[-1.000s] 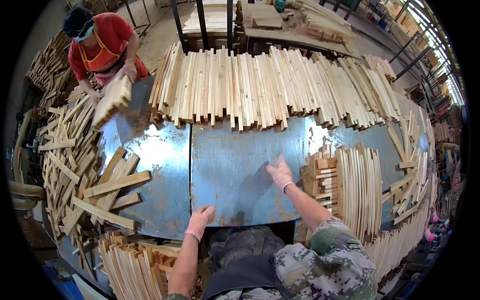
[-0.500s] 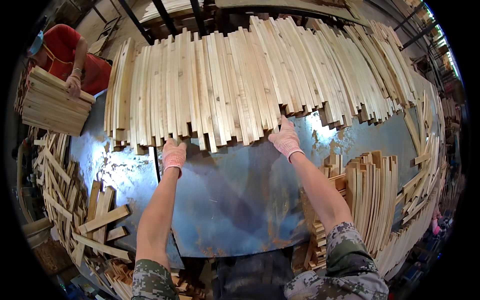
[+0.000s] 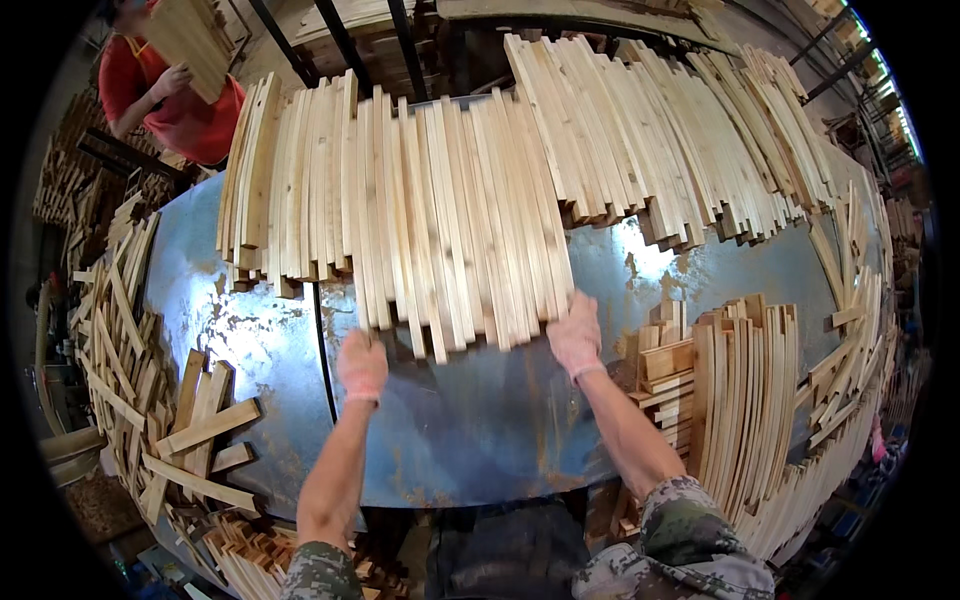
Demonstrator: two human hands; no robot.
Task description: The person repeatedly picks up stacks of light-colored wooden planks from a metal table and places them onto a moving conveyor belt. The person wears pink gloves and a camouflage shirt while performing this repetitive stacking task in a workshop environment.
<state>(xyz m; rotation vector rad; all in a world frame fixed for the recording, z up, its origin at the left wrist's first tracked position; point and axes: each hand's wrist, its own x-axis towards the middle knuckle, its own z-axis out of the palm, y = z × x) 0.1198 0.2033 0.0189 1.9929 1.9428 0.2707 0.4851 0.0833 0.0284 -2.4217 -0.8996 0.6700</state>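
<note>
Long, pale wooden strips lie side by side across the far part of a metal-topped table (image 3: pixel 440 440). A middle section of wooden strips (image 3: pixel 455 230) juts toward me, out of line with the rest. My left hand (image 3: pixel 361 362), in a pinkish glove, closes on the near left corner of that section. On its near right corner my right hand (image 3: pixel 575 336), gloved the same way, is closed too. Between them the strips' near ends are uneven. The fingertips of both hands are partly hidden by the wood.
More strips (image 3: pixel 290 185) lie left of the section, and others (image 3: pixel 680 150) right. An upright stack (image 3: pixel 745 390) stands near my right forearm. Loose offcuts (image 3: pixel 210 430) are heaped at the left. At the far left a person in red (image 3: pixel 165 100) holds a bundle of boards (image 3: pixel 190 45).
Both my hands have come nearer to me, drawing the middle section of strips out of the row. The person at the far left has straightened up and lifted the bundle of boards.
</note>
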